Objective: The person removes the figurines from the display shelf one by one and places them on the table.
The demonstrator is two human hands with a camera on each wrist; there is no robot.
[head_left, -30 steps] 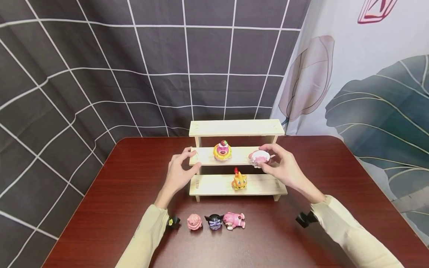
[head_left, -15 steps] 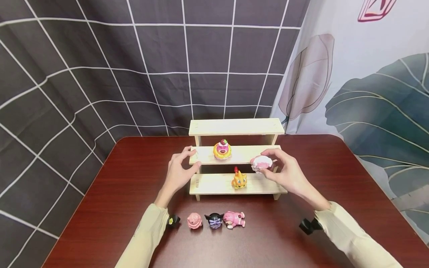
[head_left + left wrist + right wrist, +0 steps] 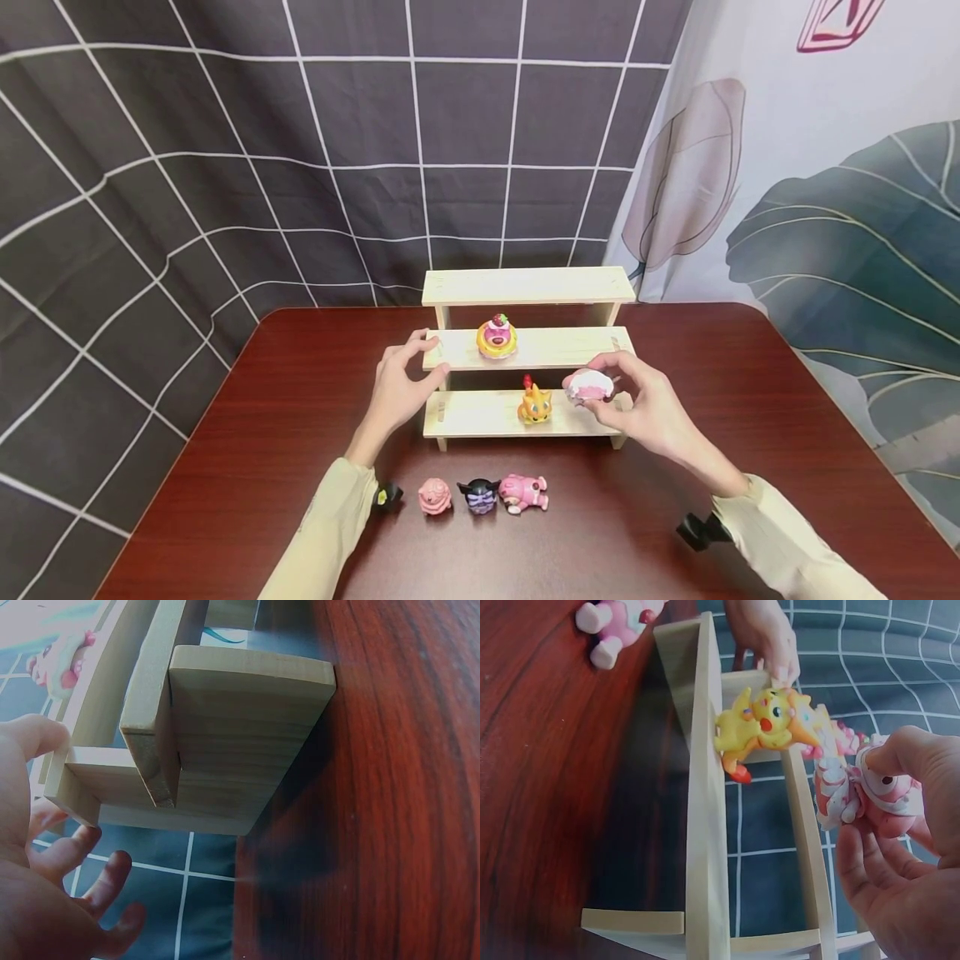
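Note:
A three-tier wooden display shelf [image 3: 525,287] stands on the table in the head view. My left hand [image 3: 400,382] grips the left end of its middle tier, thumb at the front edge. The left wrist view shows that hand [image 3: 30,847] at the board's end. A pink-and-white figurine [image 3: 590,386] is pinched between thumb and fingers of my right hand [image 3: 654,408], apart from the shelf, before the lower tier's right part. In the right wrist view the figurine [image 3: 885,796] is partly covered by the thumb. A yellow-orange figurine [image 3: 536,406] stands on the lower tier.
A pink figurine in a yellow ring [image 3: 497,338] sits on the middle tier. In front of the shelf, a pink swirled figurine [image 3: 435,497], a black-and-purple figurine [image 3: 480,496] and a lying pink bear figurine [image 3: 523,492] form a row on the red-brown table [image 3: 300,400].
My right hand has lifted the pink-and-white figurine off the middle tier and brought it toward me and slightly right. My left hand stays at the shelf's left end.

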